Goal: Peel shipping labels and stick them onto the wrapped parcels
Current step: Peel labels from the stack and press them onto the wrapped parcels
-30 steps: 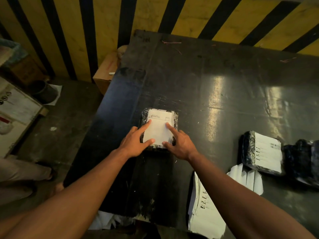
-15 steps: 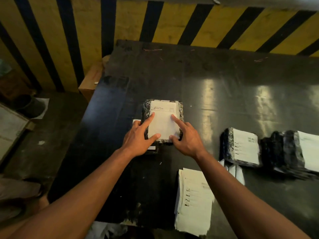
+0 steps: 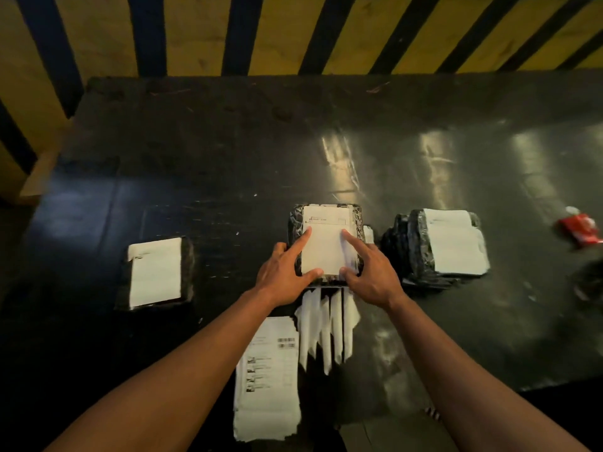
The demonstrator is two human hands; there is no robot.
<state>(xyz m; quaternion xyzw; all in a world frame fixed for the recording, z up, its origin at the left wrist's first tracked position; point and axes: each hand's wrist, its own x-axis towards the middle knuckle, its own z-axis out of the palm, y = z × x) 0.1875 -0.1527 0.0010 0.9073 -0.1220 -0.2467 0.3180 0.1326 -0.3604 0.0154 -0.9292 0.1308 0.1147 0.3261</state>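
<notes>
1. We see the left hand [image 3: 283, 278] and the right hand [image 3: 372, 276] on either side of one wrapped parcel [image 3: 326, 246] on the dark surface [image 3: 228, 177].
2. Each hand has its forefinger laid straight on the parcel's white label [image 3: 326, 252] and its thumb curled against the label's near edge, so both hands grip the parcel from its sides.
3. Directly beneath the hands, toward us, lies a fan of white backing strips [image 3: 326, 334]; they reach under the parcel's near edge.
4. Below the left wrist lies a stack of printed labels [image 3: 267, 380], just beside the strips.
5. To the left of the left hand, well apart from it, a second labelled parcel [image 3: 156, 272] lies flat.
6. Just to the right of the right hand sits a pile of labelled parcels [image 3: 447, 246].
7. Farther right we make out a blurred red item [image 3: 579, 228]; what it is we cannot tell.
</notes>
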